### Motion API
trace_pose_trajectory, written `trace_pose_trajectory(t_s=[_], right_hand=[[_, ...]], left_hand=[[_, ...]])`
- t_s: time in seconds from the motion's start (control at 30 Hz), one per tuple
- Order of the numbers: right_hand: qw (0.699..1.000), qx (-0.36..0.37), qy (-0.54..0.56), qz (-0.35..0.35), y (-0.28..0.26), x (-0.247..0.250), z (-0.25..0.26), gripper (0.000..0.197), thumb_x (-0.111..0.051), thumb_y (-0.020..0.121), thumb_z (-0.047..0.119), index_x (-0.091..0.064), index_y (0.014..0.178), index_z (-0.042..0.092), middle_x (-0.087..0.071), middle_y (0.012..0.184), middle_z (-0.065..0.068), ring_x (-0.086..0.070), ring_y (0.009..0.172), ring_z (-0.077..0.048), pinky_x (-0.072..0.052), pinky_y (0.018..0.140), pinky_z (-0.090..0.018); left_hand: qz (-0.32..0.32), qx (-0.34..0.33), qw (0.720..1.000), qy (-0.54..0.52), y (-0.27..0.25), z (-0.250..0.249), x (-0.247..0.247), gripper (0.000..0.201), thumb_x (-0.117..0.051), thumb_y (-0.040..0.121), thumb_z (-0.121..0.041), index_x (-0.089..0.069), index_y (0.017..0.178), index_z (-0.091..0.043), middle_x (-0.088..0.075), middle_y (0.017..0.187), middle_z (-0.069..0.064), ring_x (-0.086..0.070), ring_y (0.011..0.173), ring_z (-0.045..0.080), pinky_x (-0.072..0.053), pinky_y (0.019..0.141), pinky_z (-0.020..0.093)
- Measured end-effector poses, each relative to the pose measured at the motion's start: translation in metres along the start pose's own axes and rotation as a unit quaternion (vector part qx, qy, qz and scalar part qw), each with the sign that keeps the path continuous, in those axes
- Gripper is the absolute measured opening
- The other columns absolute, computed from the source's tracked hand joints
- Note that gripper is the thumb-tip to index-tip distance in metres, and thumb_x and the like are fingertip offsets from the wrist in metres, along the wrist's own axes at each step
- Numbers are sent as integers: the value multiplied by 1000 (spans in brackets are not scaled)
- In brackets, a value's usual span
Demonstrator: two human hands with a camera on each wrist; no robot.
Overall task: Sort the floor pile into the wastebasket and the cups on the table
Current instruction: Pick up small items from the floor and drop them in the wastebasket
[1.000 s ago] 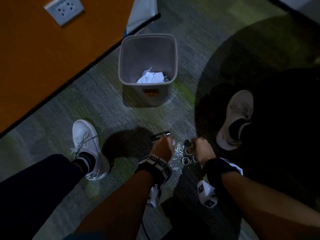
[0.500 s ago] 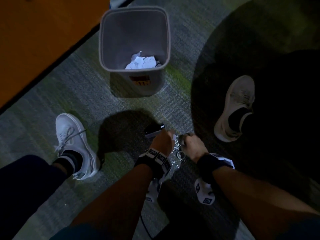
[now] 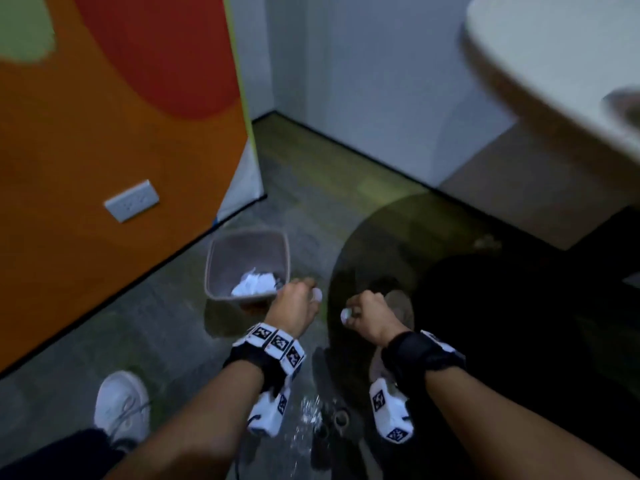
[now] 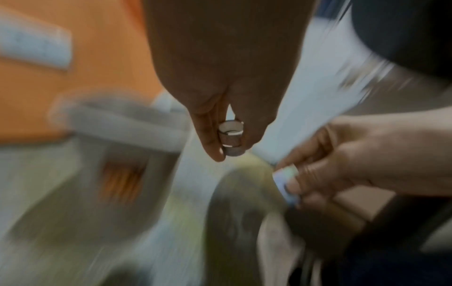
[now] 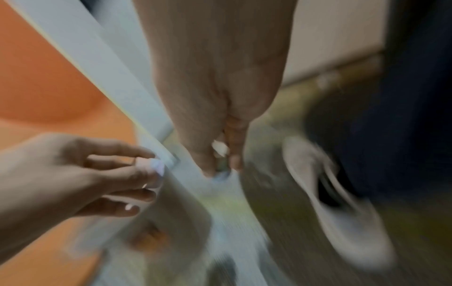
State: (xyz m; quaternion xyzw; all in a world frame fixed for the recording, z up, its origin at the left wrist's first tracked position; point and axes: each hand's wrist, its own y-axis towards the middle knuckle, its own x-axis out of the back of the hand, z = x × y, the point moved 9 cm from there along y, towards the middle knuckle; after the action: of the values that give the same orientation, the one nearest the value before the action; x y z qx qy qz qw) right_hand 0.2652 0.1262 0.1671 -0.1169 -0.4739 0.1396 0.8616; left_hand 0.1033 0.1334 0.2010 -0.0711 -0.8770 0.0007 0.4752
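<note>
My left hand [image 3: 309, 291] is raised above the carpet beside the grey wastebasket [image 3: 247, 252], which holds crumpled white paper [image 3: 254, 283]. In the left wrist view this hand [image 4: 229, 149] pinches a small grey ring-shaped roll [image 4: 231, 138] between thumb and fingers. My right hand [image 3: 350, 312] is level with it and grips a small pale object [image 3: 345, 315], seen blurred in the right wrist view [image 5: 220, 148]. The floor pile [image 3: 322, 422] of shiny clips, rings and dark pieces lies below, between my forearms.
An orange wall panel with a socket [image 3: 131, 200] stands at the left. The white round table [image 3: 554, 64] overhangs the upper right, with a blurred item [image 3: 623, 105] at its edge. My white shoes [image 3: 119, 407] [image 3: 398, 306] flank the pile. A dark round base [image 3: 398, 244] lies on the carpet.
Both hands have lifted off the floor pile, each holding a small item. The head view has swung upward, bringing the walls and the table edge into sight.
</note>
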Motion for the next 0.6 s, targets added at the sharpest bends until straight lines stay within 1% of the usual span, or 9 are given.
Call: trace_pose_trajectory(t_s=[0.07, 0.13, 0.2, 0.27, 0.3, 0.4, 0.5, 0.53, 0.6], right_hand=[[1000, 12, -9, -20, -16, 57, 29, 35, -66, 86, 32, -66, 115, 11, -65, 109, -12, -61, 106, -28, -47, 87, -27], [998, 34, -25, -46, -36, 116, 61, 34, -66, 83, 32, -66, 111, 12, -65, 108, -14, -61, 105, -30, -48, 86, -28], [994, 56, -51, -76, -63, 178, 92, 32, -68, 78, 29, -67, 108, 17, -65, 107, -13, -63, 100, -30, -51, 81, -30], [989, 76, -82, -99, -100, 235, 120, 31, -70, 77, 26, -66, 107, 18, -65, 108, -12, -65, 93, -29, -51, 74, -29], [986, 83, -96, -112, -120, 261, 133, 33, -71, 77, 24, -66, 109, 17, -64, 109, -12, -65, 93, -29, -52, 75, -30], [975, 103, -134, -147, -184, 326, 165, 36, -72, 80, 20, -64, 114, 14, -61, 110, -11, -64, 94, -29, -55, 78, -36], [959, 116, -164, -198, -243, 380, 190, 33, -72, 83, 19, -64, 114, 14, -60, 107, -9, -61, 87, -25, -51, 70, -34], [955, 122, -161, -219, -259, 397, 196, 31, -72, 83, 21, -65, 113, 14, -60, 106, -9, -60, 86, -25, -50, 68, -33], [950, 120, -143, -252, -283, 428, 202, 29, -72, 82, 23, -68, 108, 12, -62, 102, -8, -63, 84, -26, -55, 69, -37]], left_hand=[[-43, -40, 998, -10, 11, -41, 53, 23, -52, 93, -37, -62, 97, -17, -67, 90, 10, -64, 91, 33, -50, 75, 40], [-86, -70, 993, -28, 17, -86, 107, 28, -55, 92, -40, -64, 106, -17, -70, 94, 11, -64, 96, 31, -51, 80, 38], [-139, -96, 984, -51, 17, -131, 160, 33, -60, 89, -40, -64, 113, -19, -72, 101, 11, -65, 102, 29, -51, 86, 36], [-179, -127, 973, -70, 14, -179, 206, 35, -63, 87, -42, -64, 114, -21, -73, 104, 8, -66, 102, 26, -51, 85, 33], [-192, -145, 967, -79, 12, -202, 226, 35, -63, 87, -44, -64, 114, -22, -73, 104, 7, -66, 101, 26, -50, 83, 32], [-216, -203, 949, -104, 0, -269, 274, 38, -62, 88, -49, -62, 115, -23, -71, 103, 5, -65, 95, 22, -48, 78, 29], [-209, -255, 932, -152, -14, -328, 305, 40, -59, 91, -49, -59, 119, -21, -67, 105, 1, -63, 90, 13, -49, 76, 27], [-215, -273, 923, -167, -20, -346, 314, 37, -59, 91, -47, -59, 117, -21, -66, 103, -1, -62, 87, 10, -50, 73, 25], [-230, -300, 906, -190, -31, -375, 331, 29, -60, 91, -46, -59, 110, -23, -66, 98, -5, -61, 83, 3, -48, 65, 21]])
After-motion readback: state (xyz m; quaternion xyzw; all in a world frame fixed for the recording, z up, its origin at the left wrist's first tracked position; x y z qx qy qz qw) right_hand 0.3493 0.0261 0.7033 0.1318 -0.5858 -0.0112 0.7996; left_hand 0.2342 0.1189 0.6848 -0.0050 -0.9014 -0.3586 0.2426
